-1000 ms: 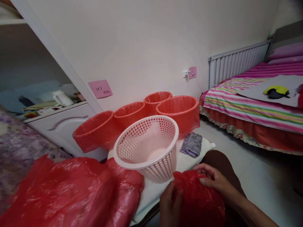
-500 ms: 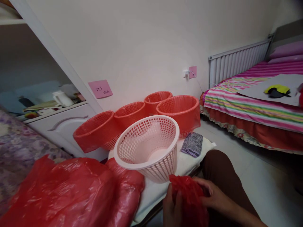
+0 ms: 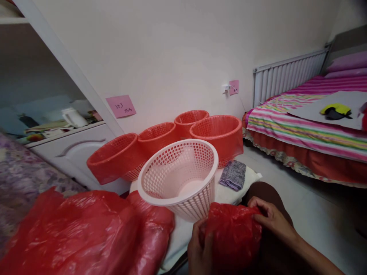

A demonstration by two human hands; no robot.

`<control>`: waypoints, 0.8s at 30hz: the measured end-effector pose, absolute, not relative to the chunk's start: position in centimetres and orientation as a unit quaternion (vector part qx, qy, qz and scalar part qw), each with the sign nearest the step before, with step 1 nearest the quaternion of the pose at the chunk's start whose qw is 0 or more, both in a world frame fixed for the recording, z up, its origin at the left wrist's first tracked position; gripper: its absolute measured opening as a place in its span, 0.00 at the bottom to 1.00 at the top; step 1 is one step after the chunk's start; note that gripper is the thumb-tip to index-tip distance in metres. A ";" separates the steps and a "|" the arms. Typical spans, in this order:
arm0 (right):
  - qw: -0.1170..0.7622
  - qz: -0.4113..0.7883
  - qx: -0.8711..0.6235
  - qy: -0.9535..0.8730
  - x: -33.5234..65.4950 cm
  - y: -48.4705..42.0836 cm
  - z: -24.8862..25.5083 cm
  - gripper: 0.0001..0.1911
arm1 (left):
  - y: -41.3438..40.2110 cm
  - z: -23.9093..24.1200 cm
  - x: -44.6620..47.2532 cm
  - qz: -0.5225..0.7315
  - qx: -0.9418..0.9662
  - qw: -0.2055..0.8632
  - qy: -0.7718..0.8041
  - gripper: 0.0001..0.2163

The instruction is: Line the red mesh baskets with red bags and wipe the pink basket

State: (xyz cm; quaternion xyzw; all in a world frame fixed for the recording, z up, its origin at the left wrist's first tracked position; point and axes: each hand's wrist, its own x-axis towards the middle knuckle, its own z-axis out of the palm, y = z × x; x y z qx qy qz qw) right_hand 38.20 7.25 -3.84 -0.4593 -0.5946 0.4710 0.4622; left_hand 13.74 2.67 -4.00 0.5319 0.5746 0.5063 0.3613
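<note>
Low in the view, above my lap, a red plastic bag (image 3: 233, 236) is stretched between my two hands. My left hand (image 3: 199, 244) grips its left edge, and my right hand (image 3: 271, 217) pinches its upper right edge. Just beyond the bag stands a pale pink plastic basket (image 3: 186, 191) with a perforated wall, upright, with no liner in it. Behind it are several red baskets (image 3: 216, 133), with red plastic bags folded over their rims. To the left, a large heap of red plastic bags (image 3: 83, 229) lies crumpled.
A folded grey cloth (image 3: 233, 175) lies right of the pink basket on the white-covered surface (image 3: 180, 236). My knee (image 3: 266, 189) is beside it. A bed (image 3: 309, 126) stands at the right, a white cabinet (image 3: 80, 149) at the left. Pink notes (image 3: 120, 106) stick to the wall.
The bag has gone from bunched to spread wider. My right hand has moved right and up with its edge, and my left hand slightly left. The baskets stay where they were.
</note>
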 end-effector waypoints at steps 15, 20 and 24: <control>0.444 0.541 -0.356 -0.620 36.2 5.8 -2.3 0.10 | 2.9 -4.3 13.8 0.361 0.755 0.015 0.548 0.09; 0.482 0.590 -0.352 -0.544 37.5 6.5 -3.6 0.12 | 2.2 -3.6 13.1 0.435 0.689 0.115 0.568 0.06; 0.509 0.584 -0.373 -0.510 37.6 6.6 -4.1 0.12 | 1.8 -3.2 13.3 0.487 0.608 0.262 0.569 0.08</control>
